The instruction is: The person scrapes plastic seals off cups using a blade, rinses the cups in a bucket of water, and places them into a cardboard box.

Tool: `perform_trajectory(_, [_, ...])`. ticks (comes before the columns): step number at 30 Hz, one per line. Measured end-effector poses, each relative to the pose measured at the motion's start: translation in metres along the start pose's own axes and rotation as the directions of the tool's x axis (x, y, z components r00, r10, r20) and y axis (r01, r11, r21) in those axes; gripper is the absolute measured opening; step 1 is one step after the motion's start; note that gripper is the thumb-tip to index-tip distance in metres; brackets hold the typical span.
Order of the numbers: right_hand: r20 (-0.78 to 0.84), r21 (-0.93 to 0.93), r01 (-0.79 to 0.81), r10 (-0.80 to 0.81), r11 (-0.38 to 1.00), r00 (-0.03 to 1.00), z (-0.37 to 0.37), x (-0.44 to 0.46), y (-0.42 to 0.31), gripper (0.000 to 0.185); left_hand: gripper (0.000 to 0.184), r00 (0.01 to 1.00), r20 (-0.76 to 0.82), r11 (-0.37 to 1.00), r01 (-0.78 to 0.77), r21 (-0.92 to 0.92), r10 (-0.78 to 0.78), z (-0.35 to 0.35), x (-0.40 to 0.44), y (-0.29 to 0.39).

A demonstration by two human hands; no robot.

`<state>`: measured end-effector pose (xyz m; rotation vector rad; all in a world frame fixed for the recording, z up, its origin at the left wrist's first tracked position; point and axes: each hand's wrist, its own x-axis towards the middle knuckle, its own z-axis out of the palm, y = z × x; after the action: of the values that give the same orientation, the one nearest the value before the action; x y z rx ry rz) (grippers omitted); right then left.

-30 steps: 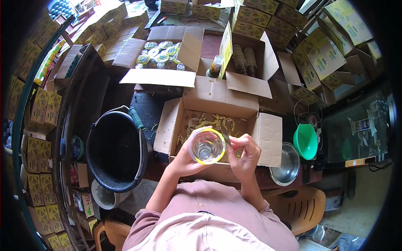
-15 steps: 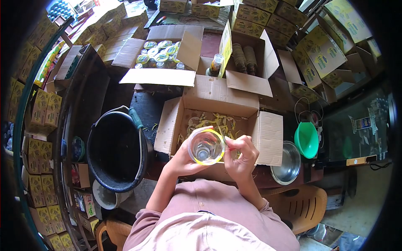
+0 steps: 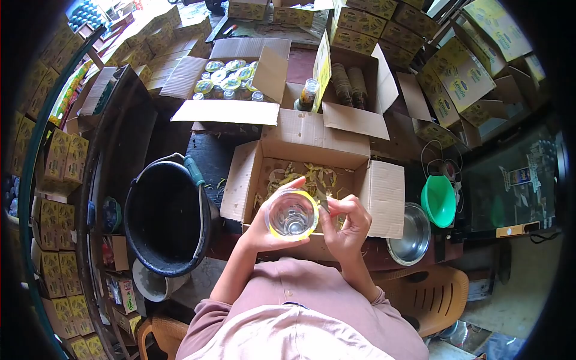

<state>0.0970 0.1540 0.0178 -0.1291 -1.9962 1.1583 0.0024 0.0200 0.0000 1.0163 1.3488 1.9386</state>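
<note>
A clear plastic cup (image 3: 292,217) with a yellow rim is in my left hand (image 3: 262,230), whose fingers wrap round its side. Its mouth faces up toward me, and I see through to the bottom. Close to the rim's right side, my right hand (image 3: 346,223) is closed on a small knife (image 3: 323,195), its narrow blade pointing up and away from me. The handle is mostly hidden by the fingers. Both hands are above the near side of an open cardboard box (image 3: 384,192), where yellow-green strips (image 3: 321,174) lie scattered on the bottom.
A large black bucket (image 3: 133,231) stands at left. On the right are a metal bowl (image 3: 414,249) and a green plastic bowl (image 3: 440,201). Behind, one carton (image 3: 225,112) holds several lidded cups, another carton (image 3: 357,120) holds stacked cups, and a filled cup (image 3: 308,93) stands between.
My left hand has tilted the cup and shifted it slightly left and down. The knife blade now shows broader beside the rim, as my right hand stays nearly in place.
</note>
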Motion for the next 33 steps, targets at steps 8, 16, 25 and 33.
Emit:
perform_trajectory(8, [0.002, -0.059, 0.037, -0.037, 0.998, 0.999, 0.004, -0.009, -0.009, 0.021, 0.080, 0.988, -0.135, 0.994, -0.079, -0.073, 0.069, 0.000, -0.003, -0.014])
perform_trajectory(16, [0.001, -0.262, 0.142, -0.147, 0.954, 0.989, 0.007, 0.000, -0.016, 0.022, 0.083, 0.996, -0.064, 0.997, -0.069, -0.031, 0.066, -0.005, -0.006, -0.021])
perform_trajectory(25, [-0.006, 0.038, -0.056, 0.057, 0.998, 0.998, 0.001, 0.001, -0.006, 0.020, 0.081, 0.992, -0.127, 0.966, -0.034, -0.257, 0.001, -0.004, -0.007, -0.018])
perform_trajectory(33, [0.006, -0.098, 0.074, -0.073, 0.992, 0.997, 0.004, -0.001, -0.017, 0.020, 0.086, 0.991, -0.128, 0.931, -0.002, -0.365, -0.048, -0.004, -0.003, -0.017])
